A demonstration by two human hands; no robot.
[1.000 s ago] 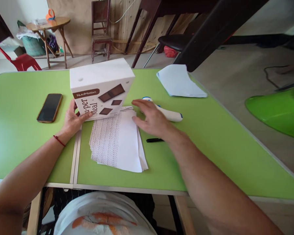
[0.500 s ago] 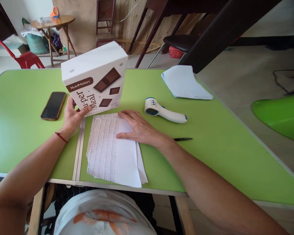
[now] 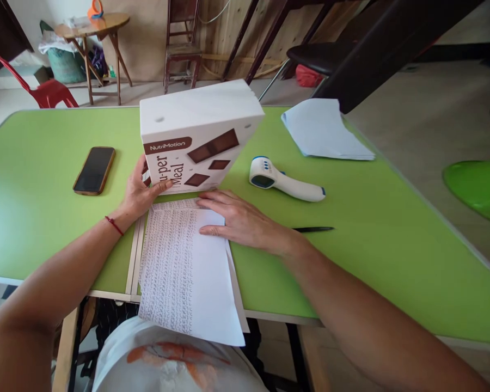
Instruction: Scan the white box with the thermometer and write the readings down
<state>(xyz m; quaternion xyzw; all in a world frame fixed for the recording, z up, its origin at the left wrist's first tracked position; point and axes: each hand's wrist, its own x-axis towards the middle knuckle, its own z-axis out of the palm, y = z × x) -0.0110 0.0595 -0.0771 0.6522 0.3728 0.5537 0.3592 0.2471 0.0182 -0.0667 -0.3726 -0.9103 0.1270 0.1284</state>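
Note:
My left hand (image 3: 142,188) grips the lower left corner of a white box (image 3: 200,109) marked NutriMotion, thumb on its printed front. The box stands upright and tilted at the far end of the papers; whether it touches the table is hard to make out. Handwritten sheets of paper (image 3: 188,272) lie in front of me, written on the left part and blank on the right, their near edge hanging over the table's edge. My right hand (image 3: 237,218) lies on the top of the sheets, fingers stretched out, thumb apart.
On the green table (image 3: 371,261) are a phone (image 3: 95,170) at left, a white infrared thermometer (image 3: 286,179) and a black pen (image 3: 314,229) at right, and a stack of paper (image 3: 326,130) at the far right. Beyond stand a red chair (image 3: 51,92) and a small round table (image 3: 102,26).
The box has moved right and lower in my left hand. Under my right hand, the sheets have slid toward me, and their near edge now passes the table's edge.

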